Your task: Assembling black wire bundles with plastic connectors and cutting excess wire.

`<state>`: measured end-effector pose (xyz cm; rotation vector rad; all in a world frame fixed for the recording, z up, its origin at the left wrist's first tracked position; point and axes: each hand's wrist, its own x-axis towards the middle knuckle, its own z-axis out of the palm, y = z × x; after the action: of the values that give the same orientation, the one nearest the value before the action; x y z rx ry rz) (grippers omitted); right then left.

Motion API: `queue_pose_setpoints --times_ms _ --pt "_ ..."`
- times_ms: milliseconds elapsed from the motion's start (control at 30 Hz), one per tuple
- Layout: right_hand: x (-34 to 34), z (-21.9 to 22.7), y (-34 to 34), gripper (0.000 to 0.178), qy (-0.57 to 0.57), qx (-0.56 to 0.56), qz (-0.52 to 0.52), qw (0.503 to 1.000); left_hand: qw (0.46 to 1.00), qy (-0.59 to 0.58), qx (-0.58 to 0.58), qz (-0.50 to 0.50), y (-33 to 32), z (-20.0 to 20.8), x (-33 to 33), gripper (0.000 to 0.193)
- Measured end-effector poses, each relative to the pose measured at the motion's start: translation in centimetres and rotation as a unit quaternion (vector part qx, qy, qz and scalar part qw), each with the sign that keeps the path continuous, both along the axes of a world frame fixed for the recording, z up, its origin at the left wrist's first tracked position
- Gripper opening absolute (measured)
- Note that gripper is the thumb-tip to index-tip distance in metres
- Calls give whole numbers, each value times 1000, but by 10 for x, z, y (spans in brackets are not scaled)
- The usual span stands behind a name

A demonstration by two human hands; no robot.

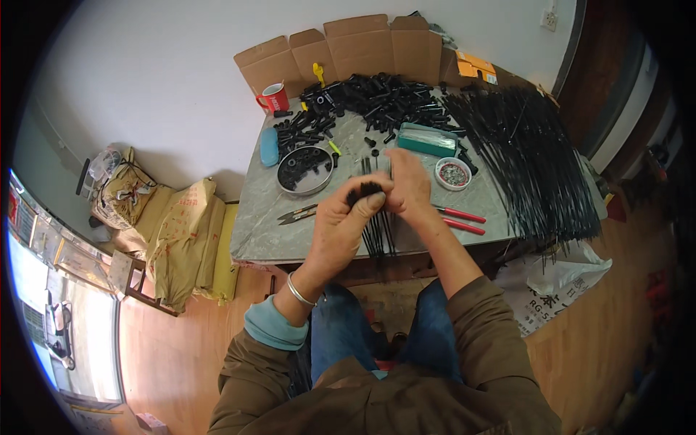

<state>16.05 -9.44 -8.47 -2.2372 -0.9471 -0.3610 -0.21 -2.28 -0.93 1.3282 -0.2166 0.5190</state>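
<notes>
My left hand (339,223) is closed round a bunch of thin black rods (365,191), their ends bunched above the thumb. My right hand (412,185) is against it on the right, its fingers bent together; what they hold, if anything, is hidden. Below the hands, more thin black rods (377,238) reach past the table's front edge; I cannot tell whether these belong to the held bunch. Left of the hands lie grey-bladed scissors or pliers (298,214). Red handles (462,220) show beside my right wrist.
The grey table (254,232) bears a heap of black tubular parts (395,101), a round metal tray (307,190), a small bowl (453,174), a green box (428,141) and a red mug (274,97). Long black rods (525,159) cover its right side. Cardboard (359,47) stands behind.
</notes>
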Motion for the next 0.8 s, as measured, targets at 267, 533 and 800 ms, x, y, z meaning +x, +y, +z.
queue_pose_setpoints --times_ms 267,533,800 --pt "-7 -43 20 37 -222 -26 128 966 996 -4 84 8 -10 -2 4 21" --pt "124 -12 22 16 -128 44 -86 987 998 27 58 17 -9 -3 6 19" --pt "181 -4 8 16 -51 -245 -140 958 997 43 51 26 -1 -1 8 18"
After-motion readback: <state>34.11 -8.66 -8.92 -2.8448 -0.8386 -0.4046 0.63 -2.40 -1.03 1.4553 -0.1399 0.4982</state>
